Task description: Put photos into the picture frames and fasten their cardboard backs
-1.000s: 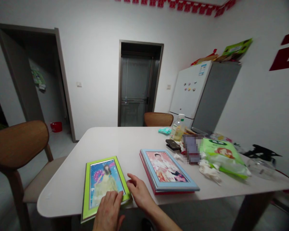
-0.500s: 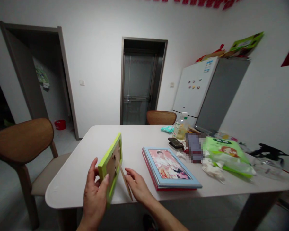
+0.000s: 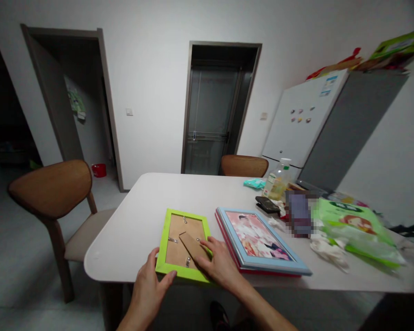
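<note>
A lime-green picture frame (image 3: pixel 163 246) lies back side up at the table's near edge, its brown backing board held by small metal clips. My left hand (image 3: pixel 148 285) grips its lower left corner, thumb on top of the rim and fingers at the outer side. My right hand (image 3: pixel 222 264) is on the frame's right side, thumb and fingers closed about the brown stand leg (image 3: pixel 189 243), which lies slanted over the backing. Just right of it, a light-blue picture frame (image 3: pixel 234 243) with a pink picture rests on a red-edged one.
On the right of the white table (image 3: pixel 131 225) are a clear bottle (image 3: pixel 278 179), a dark phone-like object (image 3: pixel 267 204), a green package (image 3: pixel 357 225) and crumpled white tissue (image 3: pixel 329 250). A wooden chair (image 3: pixel 55 193) stands left; another chair (image 3: pixel 244 165) is behind the table.
The green frame went from tilted upright to lying nearly flat, back side up. Its stand leg, which stuck out, is folded closer to the backing. The camera view turned slightly left.
</note>
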A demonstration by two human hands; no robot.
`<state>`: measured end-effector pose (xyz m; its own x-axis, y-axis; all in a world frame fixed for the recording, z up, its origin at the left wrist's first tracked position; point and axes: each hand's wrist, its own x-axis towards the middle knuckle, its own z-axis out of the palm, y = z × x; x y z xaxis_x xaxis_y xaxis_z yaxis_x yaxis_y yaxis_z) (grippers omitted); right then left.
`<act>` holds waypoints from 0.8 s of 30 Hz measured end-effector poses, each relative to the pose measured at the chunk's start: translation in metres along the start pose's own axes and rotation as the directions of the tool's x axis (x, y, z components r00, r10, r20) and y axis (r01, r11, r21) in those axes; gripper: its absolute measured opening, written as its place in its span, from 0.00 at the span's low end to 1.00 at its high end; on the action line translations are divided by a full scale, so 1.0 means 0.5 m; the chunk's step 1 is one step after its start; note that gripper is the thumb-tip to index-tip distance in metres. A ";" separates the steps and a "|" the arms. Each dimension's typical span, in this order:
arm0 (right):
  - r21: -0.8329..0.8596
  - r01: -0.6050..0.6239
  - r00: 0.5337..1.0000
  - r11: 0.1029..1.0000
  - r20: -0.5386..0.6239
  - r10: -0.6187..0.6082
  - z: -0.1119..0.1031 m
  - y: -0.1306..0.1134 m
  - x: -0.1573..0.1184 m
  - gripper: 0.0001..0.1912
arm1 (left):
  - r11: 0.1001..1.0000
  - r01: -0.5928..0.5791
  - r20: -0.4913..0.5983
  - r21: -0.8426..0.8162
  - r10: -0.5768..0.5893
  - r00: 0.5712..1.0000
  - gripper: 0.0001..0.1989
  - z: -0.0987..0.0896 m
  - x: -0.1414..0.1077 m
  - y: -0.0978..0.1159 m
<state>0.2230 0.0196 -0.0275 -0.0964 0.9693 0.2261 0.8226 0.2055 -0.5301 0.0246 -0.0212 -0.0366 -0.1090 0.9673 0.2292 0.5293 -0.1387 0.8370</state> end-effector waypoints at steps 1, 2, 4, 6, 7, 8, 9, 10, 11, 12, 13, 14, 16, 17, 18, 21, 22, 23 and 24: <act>-0.019 0.015 1.000 1.000 0.007 -0.014 0.000 0.002 0.000 0.25 | 0.995 -0.024 -0.010 0.094 0.025 1.000 0.26 0.002 -0.003 -0.009; -0.034 0.029 1.000 0.999 0.011 -0.029 0.002 0.004 0.001 0.25 | 0.983 -0.050 -0.019 0.177 0.054 0.998 0.27 0.005 -0.005 -0.016; -0.053 0.044 0.999 0.998 0.011 -0.044 0.009 0.011 0.004 0.24 | 0.949 -0.104 -0.029 0.299 0.118 0.993 0.25 0.008 -0.008 -0.027; -0.067 0.054 0.999 0.996 0.004 -0.054 0.017 0.019 0.008 0.23 | 0.919 -0.169 -0.015 0.356 0.187 0.982 0.23 0.010 -0.011 -0.034; -0.074 0.061 0.998 0.995 -0.001 -0.061 0.020 0.023 0.010 0.23 | 0.907 -0.204 -0.004 0.369 0.221 0.975 0.22 0.010 -0.012 -0.036; -0.081 0.070 0.997 0.994 -0.006 -0.070 0.022 0.025 0.011 0.22 | 0.895 -0.236 0.007 0.378 0.252 0.968 0.21 0.010 -0.012 -0.037; -0.087 0.081 0.997 0.993 -0.009 -0.082 0.022 0.026 0.012 0.22 | 0.885 -0.262 0.015 0.385 0.278 0.961 0.20 0.010 -0.012 -0.038; -0.090 0.095 0.995 0.991 -0.010 -0.097 0.020 0.024 0.013 0.21 | 0.877 -0.281 0.021 0.389 0.296 0.955 0.19 0.010 -0.011 -0.037; -0.090 0.116 0.993 0.989 -0.006 -0.117 0.016 0.021 0.013 0.21 | 0.872 -0.297 0.030 0.388 0.310 0.950 0.18 0.010 -0.010 -0.036; -0.086 0.147 0.989 0.985 0.006 -0.147 0.010 0.017 0.012 0.20 | 0.869 -0.316 0.044 0.380 0.324 0.945 0.17 0.010 -0.007 -0.033; -0.074 0.194 0.981 0.978 0.032 -0.192 0.003 0.011 0.012 0.20 | 0.867 -0.339 0.065 0.364 0.340 0.938 0.17 0.010 -0.005 -0.030; -0.053 0.256 0.965 0.965 0.074 -0.252 -0.004 0.004 0.013 0.19 | 0.865 -0.369 0.100 0.340 0.357 0.929 0.16 0.010 -0.001 -0.026; 0.015 0.377 0.910 0.926 0.182 -0.373 -0.014 -0.009 0.015 0.14 | 0.858 -0.427 0.198 0.284 0.383 0.902 0.13 0.011 0.006 -0.017; 0.051 0.416 0.881 0.908 0.224 -0.416 -0.016 -0.014 0.018 0.12 | 0.856 -0.446 0.244 0.262 0.388 0.889 0.12 0.012 0.010 -0.013; 0.080 0.438 0.860 0.895 0.252 -0.443 -0.015 -0.017 0.021 0.11 | 0.856 -0.455 0.279 0.246 0.387 0.879 0.11 0.013 0.013 -0.010; 0.103 0.453 0.850 0.886 0.249 -0.463 0.002 -0.018 0.031 0.09 | 0.865 -0.448 0.303 0.227 0.375 0.876 0.11 0.015 0.018 -0.006; 0.096 0.454 0.855 0.886 0.234 -0.463 0.009 -0.017 0.033 0.08 | 0.867 -0.445 0.298 0.223 0.374 0.878 0.11 0.015 0.018 -0.007; 0.085 0.452 0.861 0.888 0.218 -0.459 0.015 -0.016 0.034 0.08 | 0.870 -0.442 0.294 0.219 0.373 0.880 0.12 0.015 0.017 -0.008; 0.074 0.449 0.868 0.891 0.202 -0.454 0.021 -0.016 0.034 0.08 | 0.872 -0.439 0.288 0.216 0.373 0.882 0.13 0.015 0.017 -0.009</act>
<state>0.2091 0.0361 -0.0279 -0.5700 0.7752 0.2722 0.6479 0.6278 -0.4314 0.0275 -0.0111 -0.0419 0.3435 0.8628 0.3709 0.6910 -0.4996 0.5224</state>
